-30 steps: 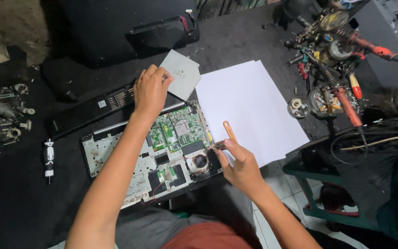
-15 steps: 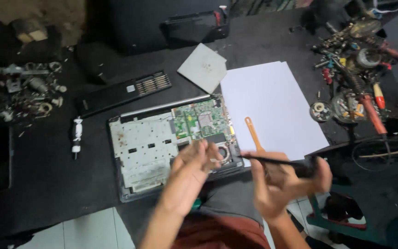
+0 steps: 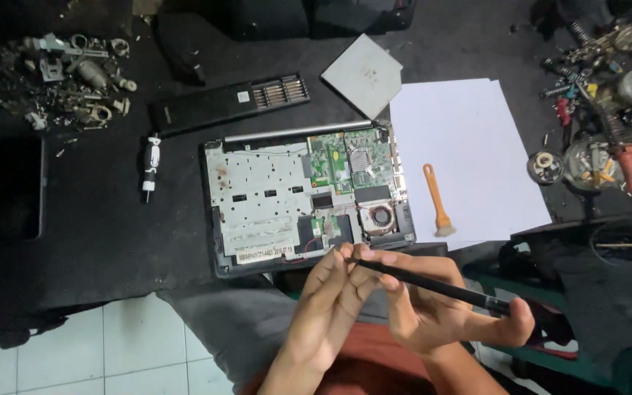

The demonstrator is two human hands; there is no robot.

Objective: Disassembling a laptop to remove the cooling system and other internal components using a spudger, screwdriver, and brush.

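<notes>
Opened laptop [image 3: 305, 194] is seen on the dark worktable [image 3: 111, 219], white paper sheets [image 3: 469, 153] alongside with an orange brush [image 3: 434, 197]. Below it, a slim black tool [image 3: 433, 287] is clamped in the right hand [image 3: 433, 311], its long axis running right-down to left-up; its tip is pinched by the left hand [image 3: 330, 300].

Dim, cool light falls from above onto the dark cloth-covered table [image 3: 111, 219], whose far edge and corners sink into near black. The white paper sheets [image 3: 469, 146] are the brightest patch — almost blown out, with little surface detail. The silver opened laptop base [image 3: 301, 197] stays sharp and evenly lit. Both hands look slightly soft — their fingers [image 3: 345, 271] cast faint shadows.
</notes>
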